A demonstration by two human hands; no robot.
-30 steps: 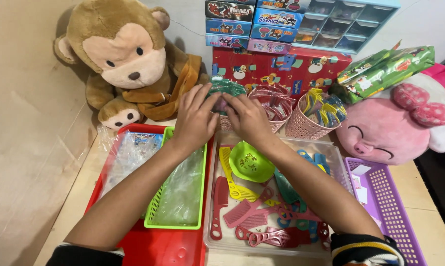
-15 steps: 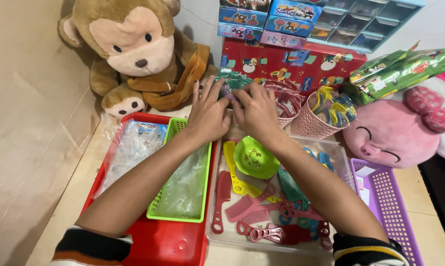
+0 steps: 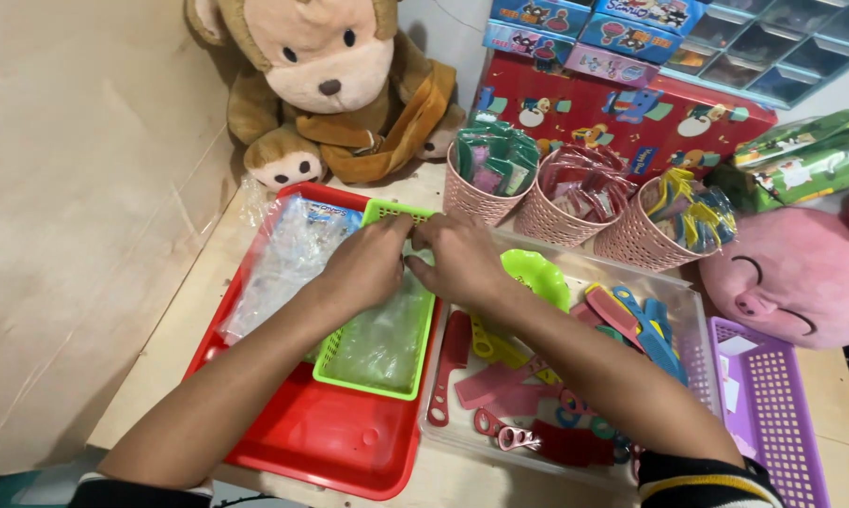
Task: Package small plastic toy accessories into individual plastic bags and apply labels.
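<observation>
Your left hand (image 3: 373, 263) and right hand (image 3: 457, 263) pinch a clear packet over the green basket (image 3: 335, 362); I judge bagging underway, so next ease it open.

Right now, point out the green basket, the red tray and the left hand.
green basket (image 3: 329, 359): head view, left rim
red tray (image 3: 335, 442): head view, bare floor near front
left hand (image 3: 368, 265): head view, back of hand

Fingertips of left hand (image 3: 373, 263) and right hand (image 3: 462, 265) hidden; held item indiscernible; purple basket (image 3: 789, 414) cut off.
</observation>
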